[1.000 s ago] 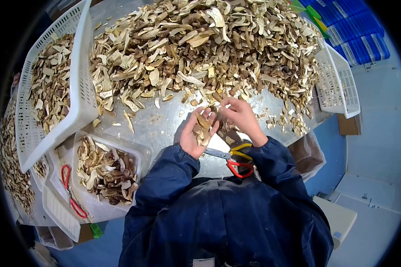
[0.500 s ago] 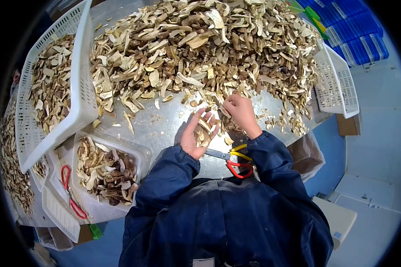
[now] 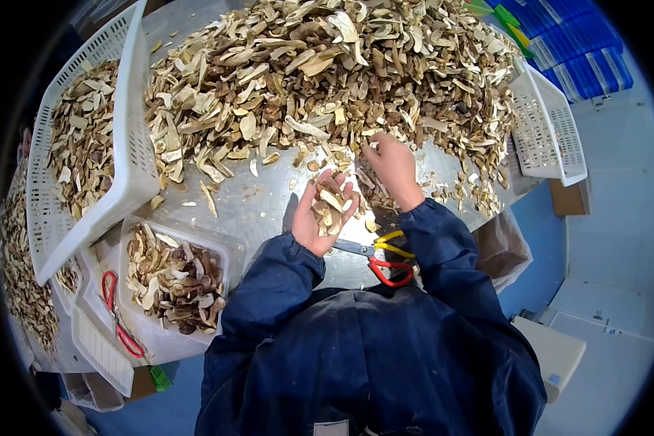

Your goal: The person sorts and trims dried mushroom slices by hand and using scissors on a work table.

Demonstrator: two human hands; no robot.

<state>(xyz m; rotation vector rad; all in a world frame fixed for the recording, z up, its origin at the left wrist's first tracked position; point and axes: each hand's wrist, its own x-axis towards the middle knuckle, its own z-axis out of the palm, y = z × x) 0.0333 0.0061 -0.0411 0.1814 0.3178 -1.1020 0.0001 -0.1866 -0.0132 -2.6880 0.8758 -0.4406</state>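
Observation:
My left hand (image 3: 314, 221), palm up with fingers curled, cradles several dried mushroom slices (image 3: 330, 207). At the near edge of a large heap of dried mushroom slices (image 3: 305, 73) is my right hand (image 3: 394, 171). Its fingers are bent together over the slices, and what lies between the fingertips is too small to make out. Scissors with one red and one yellow handle (image 3: 391, 275) lie on the metal table just below my hands, blades pointing left.
A white perforated basket (image 3: 134, 145) of slices stands at left. Nearer me are a white tray (image 3: 229, 272) of slices and red-handled scissors (image 3: 109, 291). Another white basket (image 3: 570, 138) sits at the table's right edge, with blue crates (image 3: 585, 58) beyond.
My right hand has moved slightly up, farther into the edge of the heap. My left hand stays nearly in place, tilted more open so its slices show more.

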